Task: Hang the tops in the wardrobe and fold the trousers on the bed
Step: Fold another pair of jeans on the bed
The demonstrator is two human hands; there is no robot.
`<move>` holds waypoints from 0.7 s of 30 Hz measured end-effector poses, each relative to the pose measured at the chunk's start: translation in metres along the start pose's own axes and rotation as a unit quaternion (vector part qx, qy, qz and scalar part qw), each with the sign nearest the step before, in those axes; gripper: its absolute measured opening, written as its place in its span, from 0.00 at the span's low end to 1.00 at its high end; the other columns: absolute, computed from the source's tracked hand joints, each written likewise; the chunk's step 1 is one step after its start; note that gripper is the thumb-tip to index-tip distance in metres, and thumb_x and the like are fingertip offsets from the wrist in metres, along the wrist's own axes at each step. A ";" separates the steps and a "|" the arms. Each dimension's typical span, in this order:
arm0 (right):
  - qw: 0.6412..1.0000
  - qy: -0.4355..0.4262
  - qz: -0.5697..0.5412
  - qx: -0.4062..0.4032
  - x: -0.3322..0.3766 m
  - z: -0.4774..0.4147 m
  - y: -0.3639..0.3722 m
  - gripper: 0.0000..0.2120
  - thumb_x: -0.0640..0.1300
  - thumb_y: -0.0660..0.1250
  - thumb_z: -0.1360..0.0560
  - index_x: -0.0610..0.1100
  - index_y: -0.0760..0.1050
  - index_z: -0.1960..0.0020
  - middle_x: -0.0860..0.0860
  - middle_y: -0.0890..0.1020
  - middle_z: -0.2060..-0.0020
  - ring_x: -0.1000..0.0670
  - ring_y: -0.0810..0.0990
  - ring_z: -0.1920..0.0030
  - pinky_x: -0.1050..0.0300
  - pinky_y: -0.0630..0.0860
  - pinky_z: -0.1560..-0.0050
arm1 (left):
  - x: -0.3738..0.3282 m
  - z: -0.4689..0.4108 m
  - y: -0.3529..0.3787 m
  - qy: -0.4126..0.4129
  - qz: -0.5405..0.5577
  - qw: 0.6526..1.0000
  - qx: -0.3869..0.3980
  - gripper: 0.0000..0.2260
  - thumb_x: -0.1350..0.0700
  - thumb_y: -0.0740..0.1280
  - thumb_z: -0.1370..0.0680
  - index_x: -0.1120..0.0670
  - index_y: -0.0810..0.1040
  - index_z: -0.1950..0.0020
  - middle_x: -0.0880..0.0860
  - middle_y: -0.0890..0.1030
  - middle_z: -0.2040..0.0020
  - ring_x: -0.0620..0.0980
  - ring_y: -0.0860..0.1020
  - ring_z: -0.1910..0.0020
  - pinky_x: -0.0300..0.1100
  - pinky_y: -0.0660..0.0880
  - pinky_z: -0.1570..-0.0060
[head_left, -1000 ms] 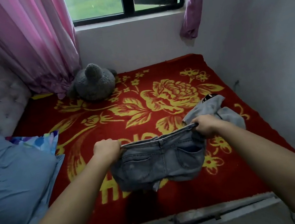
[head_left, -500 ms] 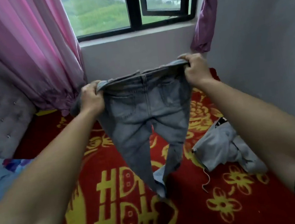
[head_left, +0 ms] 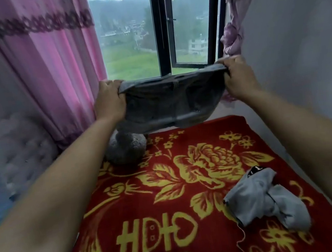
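We hold the jeans (head_left: 174,101) aloft above the bed (head_left: 169,189), left hand (head_left: 109,100) and right hand (head_left: 237,77) each clenching a waistband corner; legs hidden behind the seat, likely to land twisted or over the plush toy (head_left: 126,150).

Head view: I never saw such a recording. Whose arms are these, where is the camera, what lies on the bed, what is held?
No machine here: a person wears one camera on the head, looking forward and down along their own bare arms. The left hand and right hand each grip one end of the waistband of grey-blue denim trousers, held up in the air. On the red blanket with yellow flowers lie a crumpled light grey garment and a grey plush toy.
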State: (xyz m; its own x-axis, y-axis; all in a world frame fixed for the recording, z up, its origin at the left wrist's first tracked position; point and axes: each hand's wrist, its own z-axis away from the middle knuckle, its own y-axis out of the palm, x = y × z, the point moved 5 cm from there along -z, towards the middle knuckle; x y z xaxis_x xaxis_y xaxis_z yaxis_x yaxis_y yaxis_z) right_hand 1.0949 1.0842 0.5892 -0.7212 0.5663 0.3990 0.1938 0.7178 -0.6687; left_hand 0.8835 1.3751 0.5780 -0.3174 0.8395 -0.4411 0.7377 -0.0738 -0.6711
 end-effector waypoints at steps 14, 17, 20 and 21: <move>0.862 0.052 0.177 0.473 -0.116 0.455 0.242 0.23 0.42 0.60 0.21 0.57 0.69 0.28 0.50 0.71 0.34 0.44 0.79 0.41 0.52 0.75 0.52 | 0.189 0.423 0.217 0.001 -0.282 0.847 0.450 0.17 0.57 0.59 0.21 0.42 0.74 0.35 0.49 0.76 0.38 0.55 0.75 0.39 0.46 0.68 0.51; 0.815 0.031 0.204 0.542 -0.127 0.554 0.273 0.22 0.43 0.58 0.20 0.56 0.67 0.28 0.49 0.71 0.35 0.44 0.78 0.41 0.52 0.75 0.53 | 0.221 0.519 0.246 0.005 -0.306 0.804 0.510 0.13 0.55 0.60 0.21 0.43 0.75 0.38 0.49 0.75 0.36 0.56 0.63 0.29 0.52 0.66 0.41; 0.771 0.028 0.240 0.589 -0.130 0.628 0.285 0.21 0.40 0.58 0.20 0.53 0.65 0.28 0.48 0.71 0.37 0.43 0.76 0.42 0.51 0.74 0.53 | 0.241 0.601 0.258 0.001 -0.323 0.736 0.595 0.15 0.57 0.59 0.19 0.45 0.73 0.34 0.54 0.69 0.28 0.57 0.56 0.24 0.59 0.62 0.33; 0.762 0.024 0.251 0.596 -0.131 0.646 0.286 0.22 0.39 0.59 0.20 0.52 0.64 0.28 0.48 0.72 0.37 0.43 0.76 0.42 0.52 0.74 0.53 | 0.246 0.619 0.259 -0.002 -0.326 0.727 0.604 0.16 0.58 0.58 0.19 0.46 0.71 0.32 0.55 0.67 0.26 0.57 0.55 0.23 0.61 0.61 0.32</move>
State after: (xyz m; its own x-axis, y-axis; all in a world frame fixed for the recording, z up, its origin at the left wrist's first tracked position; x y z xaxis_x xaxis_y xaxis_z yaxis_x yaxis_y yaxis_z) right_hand 0.8152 0.9533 -0.0593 -0.7244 0.6833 -0.0914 -0.3259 -0.4562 -0.8280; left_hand 0.6277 1.2292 -0.0736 -0.3686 0.9065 0.2058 -0.6314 -0.0817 -0.7711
